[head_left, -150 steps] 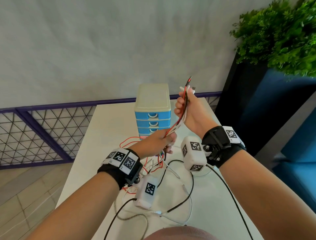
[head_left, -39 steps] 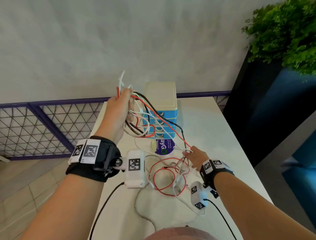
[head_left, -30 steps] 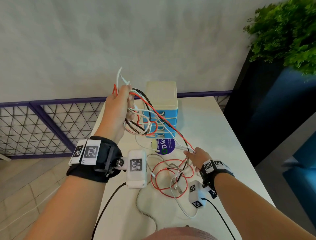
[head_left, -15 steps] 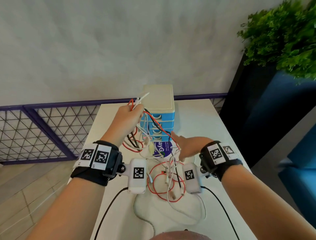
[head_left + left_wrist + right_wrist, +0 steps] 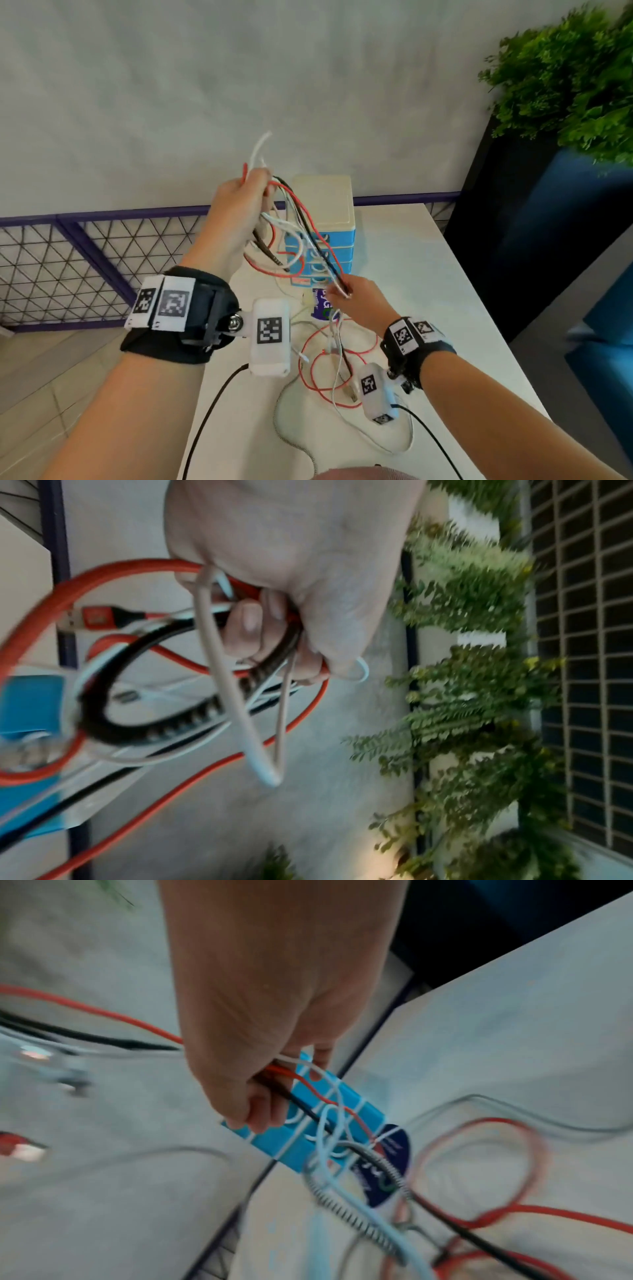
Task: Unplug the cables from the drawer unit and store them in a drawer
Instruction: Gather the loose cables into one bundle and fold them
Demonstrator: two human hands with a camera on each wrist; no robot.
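Note:
A small drawer unit [image 5: 325,202] with a cream top and blue drawers stands at the back of the white table [image 5: 428,281]. My left hand [image 5: 255,185] is raised to its left and grips a looped bundle of red, white and black cables [image 5: 291,236]; the left wrist view shows the fingers [image 5: 253,623] curled round that bundle [image 5: 164,721]. Lower, in front of the drawers, my right hand [image 5: 337,294] pinches the red, black and white strands running down from the bundle. In the right wrist view these strands [image 5: 301,1093] leave its fingers across the blue drawer fronts [image 5: 274,1139]. More cable loops [image 5: 318,363] lie on the table.
A dark purple round label [image 5: 322,306] lies at the foot of the drawer unit. A green plant [image 5: 575,78] in a dark planter [image 5: 507,246] stands to the right of the table. A purple mesh railing [image 5: 85,260] runs along the wall on the left.
My left hand has lifted the cable bundle up and away from the top of the drawer unit. My right hand stays in front of the drawers, holding the strands, which now run tauter.

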